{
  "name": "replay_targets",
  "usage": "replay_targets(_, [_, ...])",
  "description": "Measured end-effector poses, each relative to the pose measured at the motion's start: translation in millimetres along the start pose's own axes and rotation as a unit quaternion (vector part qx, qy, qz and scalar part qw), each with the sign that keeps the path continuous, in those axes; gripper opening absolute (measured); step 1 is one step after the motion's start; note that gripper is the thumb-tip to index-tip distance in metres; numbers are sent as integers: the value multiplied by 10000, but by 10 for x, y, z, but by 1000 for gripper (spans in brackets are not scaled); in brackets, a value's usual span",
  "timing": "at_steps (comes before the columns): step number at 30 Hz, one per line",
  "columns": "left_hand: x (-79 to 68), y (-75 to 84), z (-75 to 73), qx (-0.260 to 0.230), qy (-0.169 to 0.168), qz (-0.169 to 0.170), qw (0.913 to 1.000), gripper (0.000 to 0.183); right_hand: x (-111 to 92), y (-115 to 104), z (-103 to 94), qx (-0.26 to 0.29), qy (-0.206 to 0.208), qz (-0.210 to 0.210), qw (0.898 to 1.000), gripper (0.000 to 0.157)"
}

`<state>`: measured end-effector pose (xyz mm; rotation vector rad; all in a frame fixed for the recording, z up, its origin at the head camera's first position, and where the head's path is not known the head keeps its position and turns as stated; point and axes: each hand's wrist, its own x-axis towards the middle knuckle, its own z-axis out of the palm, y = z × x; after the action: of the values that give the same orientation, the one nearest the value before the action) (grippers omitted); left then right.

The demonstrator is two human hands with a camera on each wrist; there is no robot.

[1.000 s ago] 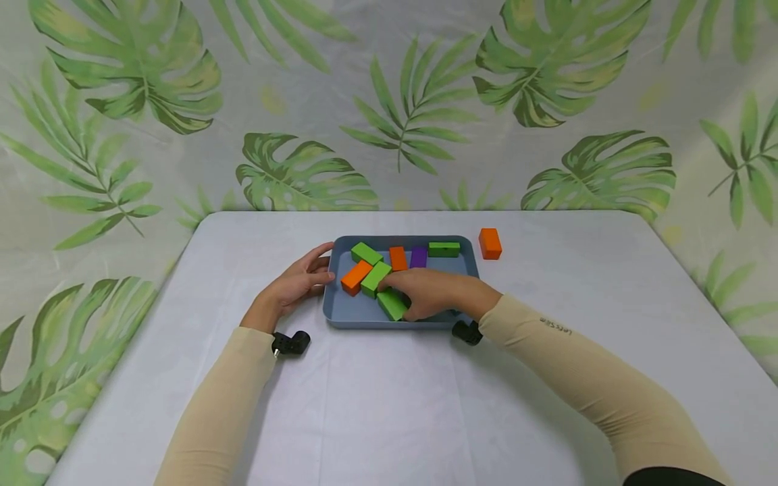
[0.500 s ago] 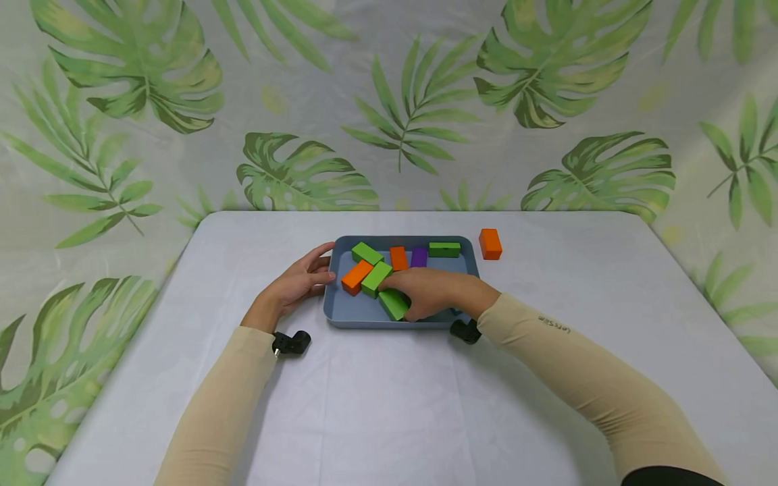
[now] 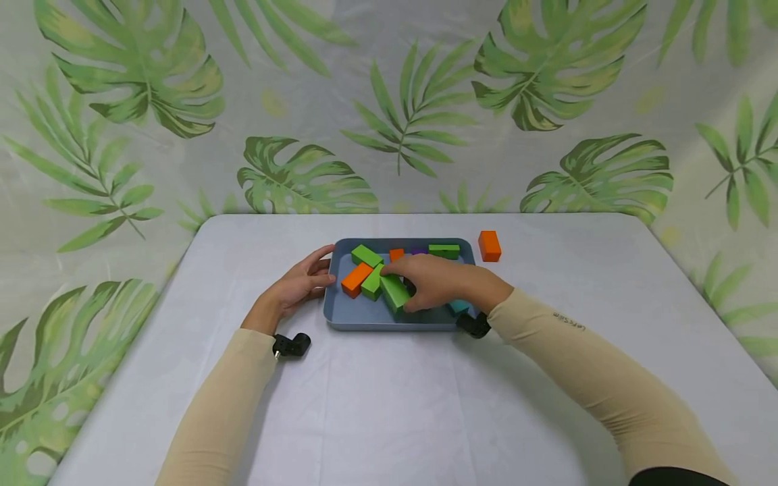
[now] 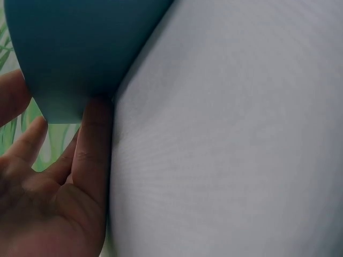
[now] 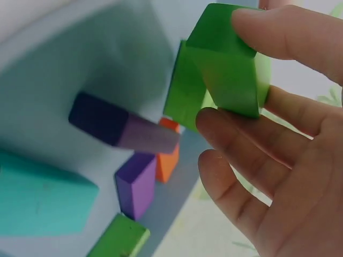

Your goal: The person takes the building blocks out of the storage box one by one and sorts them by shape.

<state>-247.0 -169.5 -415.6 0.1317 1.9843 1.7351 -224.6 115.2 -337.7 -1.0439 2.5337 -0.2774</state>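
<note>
My right hand (image 3: 434, 278) pinches a green block (image 3: 395, 293) between thumb and fingers above the tray's middle. In the right wrist view, the held block (image 5: 228, 69) is tilted, with the thumb on one side and fingertips opposite. Another green block (image 5: 185, 91) sits just behind it. At the blue-grey tray's (image 3: 352, 318) left end, my left hand (image 3: 298, 283) touches the rim and outer wall with fairly straight fingers. One finger (image 4: 94, 150) lies low against the tray wall in the left wrist view. Left of the held block are an orange block (image 3: 355, 279) and a green block (image 3: 373, 287).
Further blocks in the tray are green (image 3: 366, 256), orange (image 3: 396, 254), green (image 3: 444, 251), teal (image 3: 458, 307), and purple (image 5: 136, 184). A dark purple block (image 5: 104, 120) shows nearby. Outside the tray, an orange block (image 3: 489, 246) stands on the white-covered table (image 3: 389, 405).
My right hand has lifted the green block slightly and shifted it away from me. The hand now covers more of the purple block, and the teal block shows more. The left hand has stayed put.
</note>
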Motion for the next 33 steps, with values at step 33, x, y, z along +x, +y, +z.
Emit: replay_targets(33, [0,11,5,-56,46,-29,10000,78,-841,877,-409,362,1531,893,9835,64])
